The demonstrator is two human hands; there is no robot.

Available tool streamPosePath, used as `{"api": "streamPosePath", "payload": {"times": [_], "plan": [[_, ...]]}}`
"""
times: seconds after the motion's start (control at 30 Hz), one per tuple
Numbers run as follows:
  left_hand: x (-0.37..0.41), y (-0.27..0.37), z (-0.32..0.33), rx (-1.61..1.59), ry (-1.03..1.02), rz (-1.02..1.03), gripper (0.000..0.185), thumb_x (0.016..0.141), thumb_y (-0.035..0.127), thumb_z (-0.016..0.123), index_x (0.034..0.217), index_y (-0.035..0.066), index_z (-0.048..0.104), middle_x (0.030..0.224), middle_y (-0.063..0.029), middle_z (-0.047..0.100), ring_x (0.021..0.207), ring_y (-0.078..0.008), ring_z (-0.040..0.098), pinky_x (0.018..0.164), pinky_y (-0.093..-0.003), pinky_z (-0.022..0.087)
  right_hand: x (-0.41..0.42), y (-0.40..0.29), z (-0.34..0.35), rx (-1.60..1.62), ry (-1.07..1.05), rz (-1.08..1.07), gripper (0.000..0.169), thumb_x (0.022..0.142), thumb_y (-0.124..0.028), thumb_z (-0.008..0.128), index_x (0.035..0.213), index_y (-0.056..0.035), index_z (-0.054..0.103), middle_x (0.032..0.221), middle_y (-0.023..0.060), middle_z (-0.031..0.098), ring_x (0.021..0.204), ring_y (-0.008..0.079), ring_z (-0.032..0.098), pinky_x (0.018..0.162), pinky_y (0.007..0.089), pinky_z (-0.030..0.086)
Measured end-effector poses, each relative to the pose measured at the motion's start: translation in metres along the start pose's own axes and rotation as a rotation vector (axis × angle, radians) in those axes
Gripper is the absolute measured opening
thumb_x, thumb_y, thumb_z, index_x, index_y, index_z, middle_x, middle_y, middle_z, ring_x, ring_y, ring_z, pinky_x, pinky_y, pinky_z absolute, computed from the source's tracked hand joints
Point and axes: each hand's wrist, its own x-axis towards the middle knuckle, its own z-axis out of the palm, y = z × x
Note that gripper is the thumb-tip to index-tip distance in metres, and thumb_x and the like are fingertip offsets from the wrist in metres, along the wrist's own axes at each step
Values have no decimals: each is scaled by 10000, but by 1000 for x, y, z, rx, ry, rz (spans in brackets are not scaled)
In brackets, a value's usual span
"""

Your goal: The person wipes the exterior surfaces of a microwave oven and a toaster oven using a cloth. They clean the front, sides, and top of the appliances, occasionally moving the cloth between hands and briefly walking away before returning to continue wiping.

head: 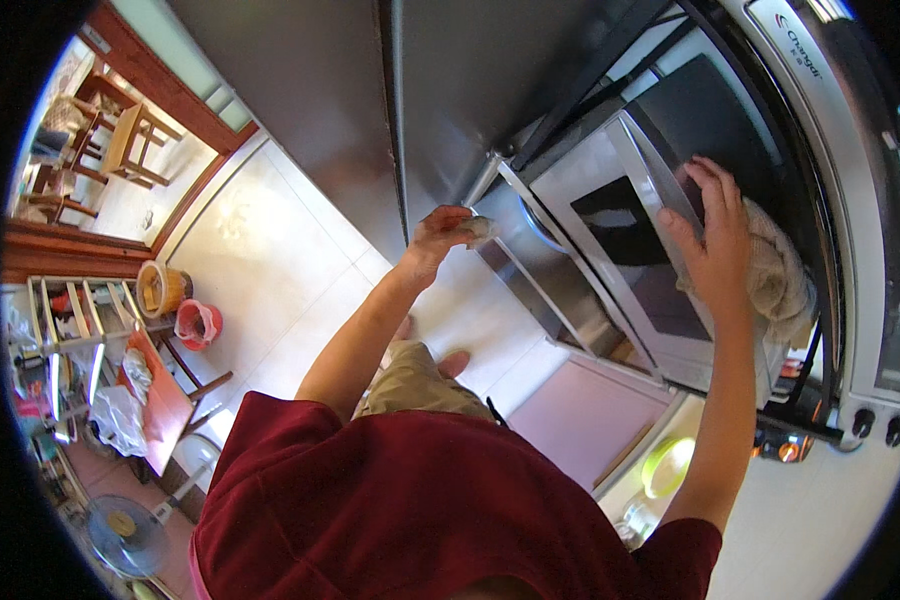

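My left hand [439, 238] pinches a small crumpled greyish item [482, 232] between thumb and fingers; it may be a rag or a thin bag. My right hand [712, 225] has its fingers apart over the top front edge of a silver appliance, perhaps a microwave oven [547, 182], with a dark window. Whether the palm touches that edge I cannot tell. Beside the right wrist a beige cloth [776, 274] lies bunched on the appliance. Below the appliance's front, nearer my left hand, is an open space with a shiny metal surface [506, 206].
A tall dark refrigerator-like cabinet [307, 90] stands ahead. Above the right side hangs a Changdi oven [832, 187]. At left are a shelf rack [82, 346], a red bin [197, 324], a yellow bucket [159, 289] and a fan [124, 534]. A green bowl [667, 466] sits at lower right.
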Motion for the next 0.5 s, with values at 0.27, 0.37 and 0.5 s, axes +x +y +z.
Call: {"api": "streamPosePath", "payload": {"times": [0.27, 0.37, 0.5], "plan": [[-47, 50, 7, -270, -150, -260, 216, 879, 3, 603, 1081, 75, 585, 1057, -55, 630, 984, -176, 585, 919, -328, 455, -18, -72, -15, -132, 129, -91, 271, 860, -169, 700, 1117, -85, 671, 1219, 83, 639, 1133, 302, 600, 932, 437, 491], [-64, 66, 22, -409, -369, -253, 209, 878, 27, 615, 1073, 95, 587, 1067, -47, 621, 988, -174, 588, 916, -335, 450, -63, -122, 26, 506, 118, 215, 299, 842, -109, 711, 1133, -72, 655, 1180, 91, 651, 1014, 277, 648, 865, 396, 521], [-79, 77, 46, -387, -590, -291, 166, 868, 62, 628, 1022, 107, 587, 1090, -33, 596, 1024, -169, 555, 944, -358, 416, -138, -158, 92, 893, 105, 688, 444, 880, -68, 686, 1310, -38, 579, 1209, 84, 649, 1061, 207, 632, 939, 317, 478]]}}
